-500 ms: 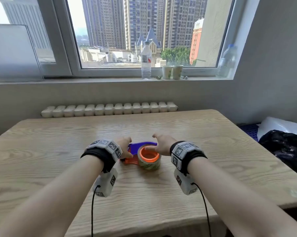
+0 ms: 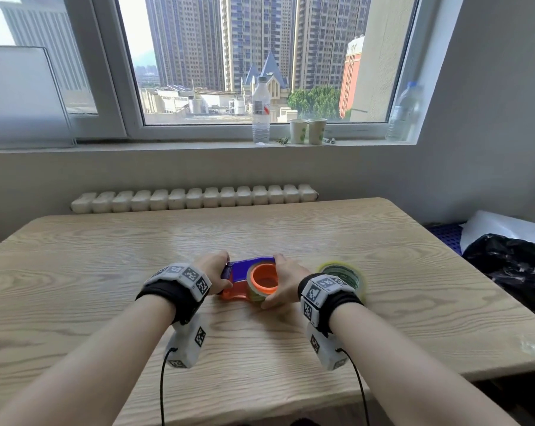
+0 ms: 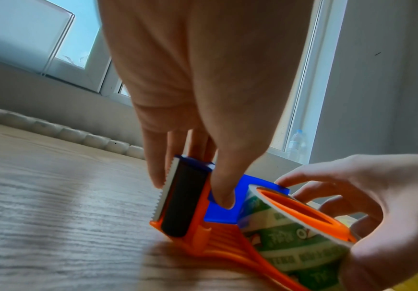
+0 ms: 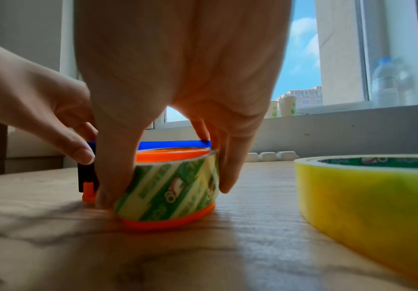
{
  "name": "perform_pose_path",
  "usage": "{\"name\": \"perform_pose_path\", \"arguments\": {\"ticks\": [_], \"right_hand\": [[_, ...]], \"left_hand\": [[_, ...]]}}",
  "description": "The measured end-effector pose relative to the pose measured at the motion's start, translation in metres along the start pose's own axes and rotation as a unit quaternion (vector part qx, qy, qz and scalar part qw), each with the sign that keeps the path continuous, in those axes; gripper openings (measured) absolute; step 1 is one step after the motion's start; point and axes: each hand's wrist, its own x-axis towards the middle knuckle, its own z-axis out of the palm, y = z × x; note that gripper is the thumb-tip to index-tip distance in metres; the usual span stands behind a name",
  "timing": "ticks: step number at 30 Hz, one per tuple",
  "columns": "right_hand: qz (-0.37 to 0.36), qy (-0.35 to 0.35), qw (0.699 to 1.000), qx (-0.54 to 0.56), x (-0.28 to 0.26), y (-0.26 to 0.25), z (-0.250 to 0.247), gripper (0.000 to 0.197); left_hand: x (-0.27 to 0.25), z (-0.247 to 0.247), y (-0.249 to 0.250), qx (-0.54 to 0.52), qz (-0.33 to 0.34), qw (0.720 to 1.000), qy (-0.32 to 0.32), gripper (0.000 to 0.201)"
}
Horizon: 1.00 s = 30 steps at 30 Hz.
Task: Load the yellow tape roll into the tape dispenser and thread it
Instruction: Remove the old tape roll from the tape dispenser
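Observation:
An orange and blue tape dispenser (image 2: 244,269) lies flat on the wooden table (image 2: 106,256). A green-printed tape roll (image 2: 256,296) sits on its orange hub (image 2: 264,279). My left hand (image 2: 214,272) grips the dispenser's blade end (image 3: 168,195), thumb on the blue plate (image 3: 224,213) and fingers behind the serrated blade. My right hand (image 2: 286,284) clasps the green-printed roll (image 4: 172,189), thumb on its near-left side and fingers at the right. The yellow tape roll (image 2: 343,273) lies flat just right of my right wrist, untouched (image 4: 367,196).
A white radiator (image 2: 195,198) runs behind the table's far edge. On the windowsill stand a water bottle (image 2: 261,109), two paper cups (image 2: 307,130) and another bottle (image 2: 404,112). A dark bag (image 2: 512,272) lies off the table's right side.
My right hand has shifted from the top of the hub to clasp the green-printed roll's sides. The yellow roll now shows beyond my right wrist. My left hand keeps its grip.

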Motion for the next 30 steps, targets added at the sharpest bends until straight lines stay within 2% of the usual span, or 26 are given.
{"name": "perform_pose_path", "arguments": {"ticks": [4, 9, 12, 17, 21, 24, 30], "right_hand": [[-0.004, 0.037, 0.999, 0.038, -0.003, 0.005, -0.005, 0.086], [-0.02, 0.115, 0.99, 0.081, -0.009, 0.004, -0.02, 0.106], [-0.041, 0.142, 0.985, 0.088, -0.014, 0.002, -0.027, 0.116], [-0.07, 0.21, 0.967, 0.128, -0.022, -0.006, -0.03, 0.116], [-0.083, 0.247, 0.956, 0.137, -0.023, -0.013, -0.032, 0.111], [-0.087, 0.266, 0.949, 0.143, -0.024, -0.016, -0.033, 0.11], [-0.111, 0.278, 0.945, 0.132, -0.025, -0.018, -0.035, 0.11]], "left_hand": [[-0.004, -0.006, 0.002, -0.045, 0.035, 0.998, 0.027, 0.047], [-0.011, -0.02, 0.01, -0.136, 0.052, 0.986, 0.081, 0.041], [-0.017, -0.028, 0.013, -0.196, 0.046, 0.976, 0.088, 0.043], [-0.021, -0.038, 0.01, -0.279, 0.021, 0.955, 0.102, 0.053], [-0.021, -0.044, 0.007, -0.308, 0.013, 0.944, 0.115, 0.053], [-0.018, -0.046, 0.005, -0.336, -0.002, 0.931, 0.143, 0.046], [-0.011, -0.043, 0.007, -0.396, -0.039, 0.905, 0.149, 0.061]]}}
